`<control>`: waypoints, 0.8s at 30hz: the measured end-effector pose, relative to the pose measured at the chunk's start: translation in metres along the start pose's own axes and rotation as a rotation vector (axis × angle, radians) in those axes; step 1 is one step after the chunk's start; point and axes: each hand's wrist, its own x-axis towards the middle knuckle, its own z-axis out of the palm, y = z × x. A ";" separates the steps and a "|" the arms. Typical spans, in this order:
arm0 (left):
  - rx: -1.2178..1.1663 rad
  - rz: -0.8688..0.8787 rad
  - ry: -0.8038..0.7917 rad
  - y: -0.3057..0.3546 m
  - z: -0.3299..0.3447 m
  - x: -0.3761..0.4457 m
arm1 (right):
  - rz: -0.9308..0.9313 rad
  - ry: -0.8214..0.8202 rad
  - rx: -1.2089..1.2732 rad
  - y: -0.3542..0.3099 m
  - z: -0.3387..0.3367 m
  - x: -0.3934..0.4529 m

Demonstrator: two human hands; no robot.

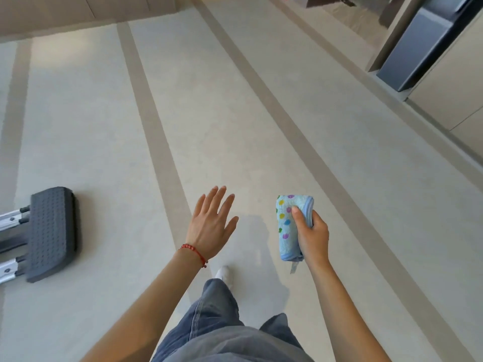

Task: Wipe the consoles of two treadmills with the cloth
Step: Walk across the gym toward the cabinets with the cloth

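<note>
Pale-blue dotted cloth, folded, clamped in right hand, thumb pressed on front face, fingers curled behind. Left hand just left of it, empty, fingers straight and spread, red bracelet at wrist. Dark pad well left of left hand, on floor. Jeans, white shoe below hands.

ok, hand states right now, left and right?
Left hand: open, fingers spread, holding nothing.
Right hand: gripping the folded cloth.
</note>
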 end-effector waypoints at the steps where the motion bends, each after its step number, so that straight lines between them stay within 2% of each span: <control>1: -0.005 0.024 0.001 -0.008 -0.002 0.016 | 0.007 0.018 0.006 -0.005 0.008 0.009; 11: -0.001 0.207 -0.087 -0.038 0.004 0.148 | 0.035 0.179 0.035 -0.038 0.045 0.093; 24: -0.034 0.425 -0.147 0.027 0.044 0.336 | 0.080 0.416 0.171 -0.065 -0.009 0.235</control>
